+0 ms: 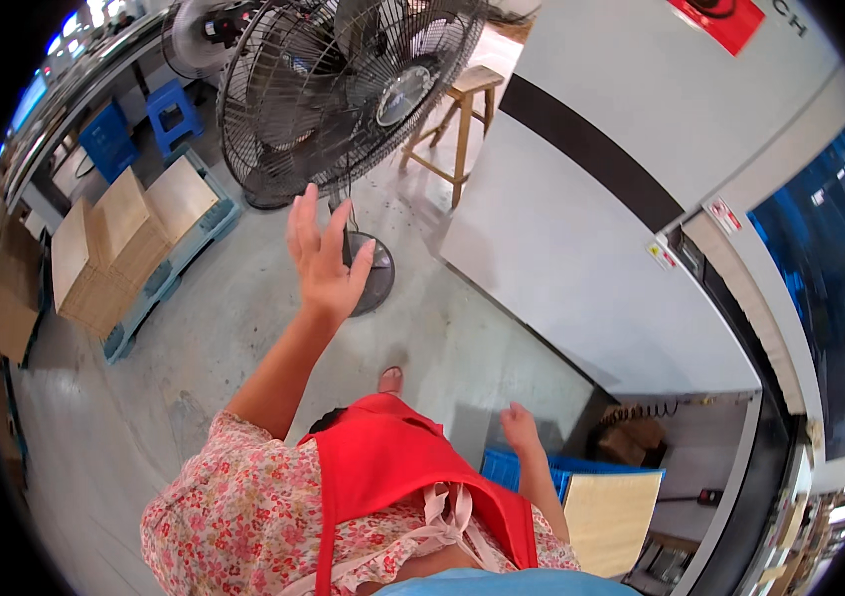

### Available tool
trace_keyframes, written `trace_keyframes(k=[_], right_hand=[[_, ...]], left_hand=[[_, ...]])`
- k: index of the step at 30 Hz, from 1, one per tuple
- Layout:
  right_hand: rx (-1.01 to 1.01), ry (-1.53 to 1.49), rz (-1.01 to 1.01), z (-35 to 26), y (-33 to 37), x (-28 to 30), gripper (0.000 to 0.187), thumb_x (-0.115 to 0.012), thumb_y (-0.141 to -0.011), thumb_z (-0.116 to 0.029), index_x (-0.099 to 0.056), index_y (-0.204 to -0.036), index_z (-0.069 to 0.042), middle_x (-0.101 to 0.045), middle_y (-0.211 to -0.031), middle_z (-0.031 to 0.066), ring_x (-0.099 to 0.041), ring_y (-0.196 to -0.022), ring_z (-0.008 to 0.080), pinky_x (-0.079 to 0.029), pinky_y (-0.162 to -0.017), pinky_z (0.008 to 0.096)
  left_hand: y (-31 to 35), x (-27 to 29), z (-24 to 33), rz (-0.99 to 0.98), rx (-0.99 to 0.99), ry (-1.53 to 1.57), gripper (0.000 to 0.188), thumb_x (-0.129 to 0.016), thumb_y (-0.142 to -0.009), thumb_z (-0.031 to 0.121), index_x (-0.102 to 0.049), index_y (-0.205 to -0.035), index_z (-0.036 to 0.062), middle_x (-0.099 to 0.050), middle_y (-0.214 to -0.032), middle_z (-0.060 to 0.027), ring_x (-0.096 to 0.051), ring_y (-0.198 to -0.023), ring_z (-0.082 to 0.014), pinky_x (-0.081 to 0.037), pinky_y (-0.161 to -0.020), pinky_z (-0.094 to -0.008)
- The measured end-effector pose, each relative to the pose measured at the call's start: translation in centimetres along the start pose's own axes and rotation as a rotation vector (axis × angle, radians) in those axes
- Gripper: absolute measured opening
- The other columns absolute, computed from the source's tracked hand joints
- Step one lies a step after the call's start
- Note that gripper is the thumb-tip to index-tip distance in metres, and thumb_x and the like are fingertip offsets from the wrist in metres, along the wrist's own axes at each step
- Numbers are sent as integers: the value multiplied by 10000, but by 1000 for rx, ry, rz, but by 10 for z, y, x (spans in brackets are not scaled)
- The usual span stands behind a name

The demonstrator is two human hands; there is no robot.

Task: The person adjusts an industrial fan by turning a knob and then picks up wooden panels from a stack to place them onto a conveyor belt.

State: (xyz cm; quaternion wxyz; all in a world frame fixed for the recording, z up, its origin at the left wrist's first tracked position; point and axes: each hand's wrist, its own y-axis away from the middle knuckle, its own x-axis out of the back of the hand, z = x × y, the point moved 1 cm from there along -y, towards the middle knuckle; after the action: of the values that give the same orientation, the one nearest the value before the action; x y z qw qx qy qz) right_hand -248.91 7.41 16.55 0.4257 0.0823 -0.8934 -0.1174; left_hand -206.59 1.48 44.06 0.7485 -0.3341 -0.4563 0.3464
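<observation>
- Nearest, at lower centre of the frame: red apron (397, 442) over a floral top (233, 497), with a pale bow tied near the lower edge.
- Right of lower centre: right hand (519, 427), held low beside a blue bin (500, 465); curl of the fingers too small to tell, so clenched or released not determinable.
- Directly below and to the right: tan panel (613, 521), upright against the bin, long edges running down the frame.
- Centre: left hand (325, 263), raised on an extended forearm; fingers spread and released, pointing toward the top of the frame, thumb toward upper right.
- Just beyond, at upper centre: black pedestal fan (402, 97); badge side of the round cage turned toward the right of the frame, long axis of the cage slanting from lower left to upper right. Pole running down to a round base behind the left hand. Fingertips overlapping the lower cage rim in view; contact not determinable.
- Right half: large white machine cabinet (581, 248) with a curved dark band.
- Left: tan board stacks (119, 223) on a light-blue pallet (116, 343).
- Farther, upper centre: wooden stool (475, 79).
- Farthest, upper left: blue stool (172, 114).
</observation>
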Motion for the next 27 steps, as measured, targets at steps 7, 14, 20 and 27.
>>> trace_keyframes(k=[7,14,20,27], right_hand=[[286,-99,-230,-171,-194,28,429,-570,-880,-225,-529,-1190,68,-646,-1059,157,-613,-941,203,-467,-835,306],[512,-138,-535,-294,-343,6,388,-553,-908,-157,-490,-1207,83,-643,-1065,122,-615,-891,185,-466,-823,284],[83,-1043,-751,-403,-462,-17,380,-567,-886,-124,-475,-1234,-1,-615,-1085,92,-588,-870,170,-473,-756,283],[712,-788,-784,-509,-579,-45,406,-510,-921,-214,-439,-1273,-26,-558,-1192,77,-554,-1007,209,-467,-839,356]], left_hand=[[-42,-30,-15,131,-54,-151,539,-679,-753,174,-496,-1231,4,-301,-1402,-271,-271,-1274,-452,-227,-1044,-508],[-53,-61,-31,55,-55,-495,567,-685,-783,282,-475,-1214,-21,-306,-1347,-320,-258,-1229,-490,-235,-1004,-580],[-48,-77,-47,192,30,-672,552,-678,-797,362,-477,-1218,67,-311,-1357,-230,-247,-1252,-429,-253,-974,-589],[-54,-98,-33,233,181,-851,680,-747,-729,373,-452,-1270,83,-250,-1400,-196,-258,-1272,-450,-285,-995,-559]])
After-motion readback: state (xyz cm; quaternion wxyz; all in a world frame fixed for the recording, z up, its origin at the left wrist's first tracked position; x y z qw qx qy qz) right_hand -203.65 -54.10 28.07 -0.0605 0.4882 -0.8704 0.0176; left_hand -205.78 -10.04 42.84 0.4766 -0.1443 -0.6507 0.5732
